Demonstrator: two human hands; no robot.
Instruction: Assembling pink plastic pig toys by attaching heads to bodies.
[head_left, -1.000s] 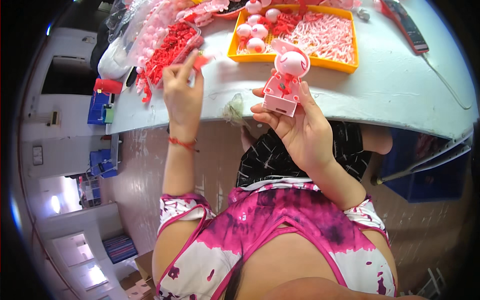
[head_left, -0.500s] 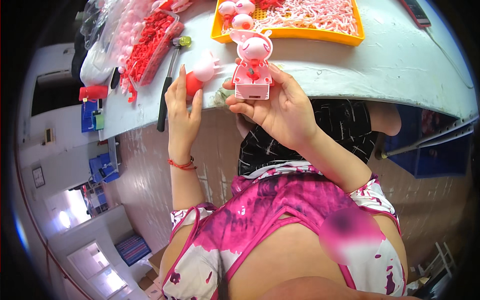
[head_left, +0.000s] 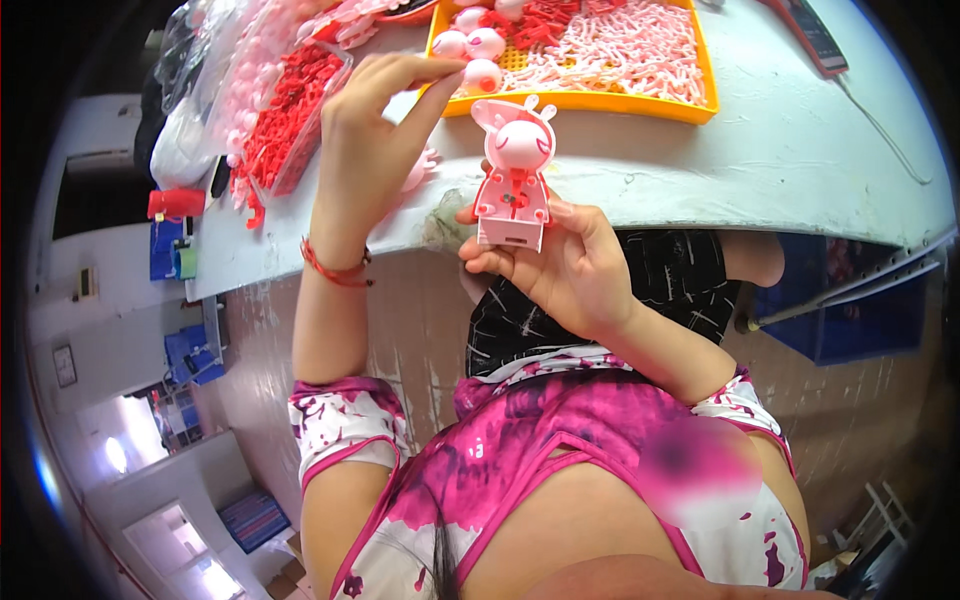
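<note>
My right hand (head_left: 575, 265) holds a pink rabbit-eared toy figure (head_left: 514, 190) upright above the table's near edge, its open body showing red and small metallic-looking inner parts. My left hand (head_left: 385, 125) is raised at the near left corner of the yellow tray (head_left: 600, 103). Its thumb and index finger reach to the edge of a round pink head piece (head_left: 482, 77) in that corner, tips slightly apart; contact is hard to judge. Below the left hand, another pink toy piece (head_left: 420, 170) lies on the table, mostly hidden.
The tray also contains pink stick-like parts (head_left: 630, 55) and red parts (head_left: 540, 30). Left of it stands a clear box of red pieces (head_left: 290, 125), beside bagged pink parts (head_left: 245, 95). A phone (head_left: 815, 40) with a cable lies at the far right.
My left hand has left the red-and-pink toy piece and moved up to the tray's corner. The right hand still holds the figure. The whole view has shifted slightly.
</note>
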